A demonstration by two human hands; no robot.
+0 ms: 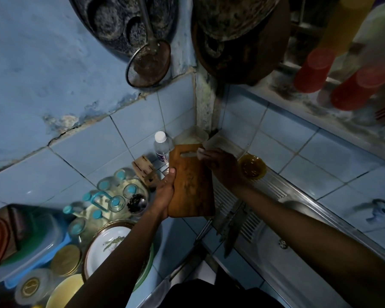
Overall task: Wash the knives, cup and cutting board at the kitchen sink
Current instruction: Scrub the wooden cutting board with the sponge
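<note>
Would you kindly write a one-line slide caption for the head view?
Left hand grips the brown wooden cutting board upright while the right hand holds its top edge, beside the ribbed steel drainboard.

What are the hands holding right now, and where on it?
The left hand grips the wooden cutting board by its left long edge. The right hand pinches a small pale thing at the handle-slot end; what it is cannot be told.

One wooden cutting board (190, 183) held between the left hand (165, 192) and right hand (220, 165). Two knives (229, 223) below the right hand. One amber bowl (252, 168) just right of it. One water bottle (162, 147) and one knife block (145, 171) above the left hand. Two red cups (338, 83) far upper right.
</note>
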